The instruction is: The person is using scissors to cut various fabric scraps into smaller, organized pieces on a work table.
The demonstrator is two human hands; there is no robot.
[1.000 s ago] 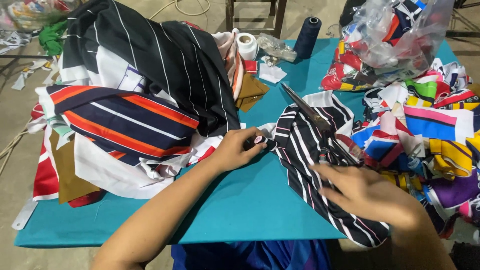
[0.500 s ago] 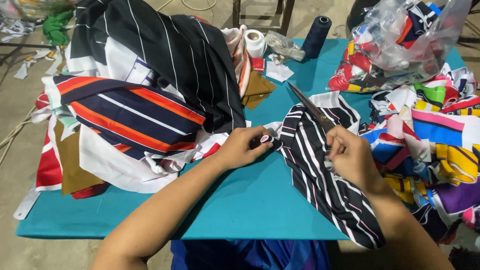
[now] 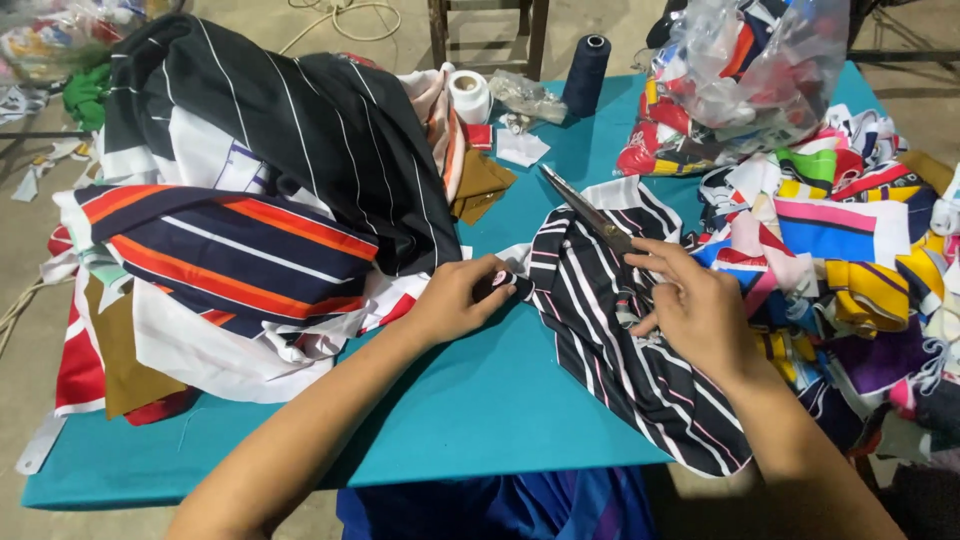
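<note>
A black strip of fabric with white stripes (image 3: pixel 620 350) lies crumpled on the teal table, running from centre toward five o'clock over the near edge. Metal scissors (image 3: pixel 590 212) rest on its upper end, closed blades pointing to eleven o'clock.

A teal tabletop (image 3: pixel 500 400) fills the middle of the view and stands on a bare, dusty grey-brown floor (image 3: pixel 250 25). Beyond its far edge stand the dark wooden legs of a chair (image 3: pixel 488 35), with a pale cord (image 3: pixel 335 15) looped on the floor just beside them. The light is even and soft.
</note>
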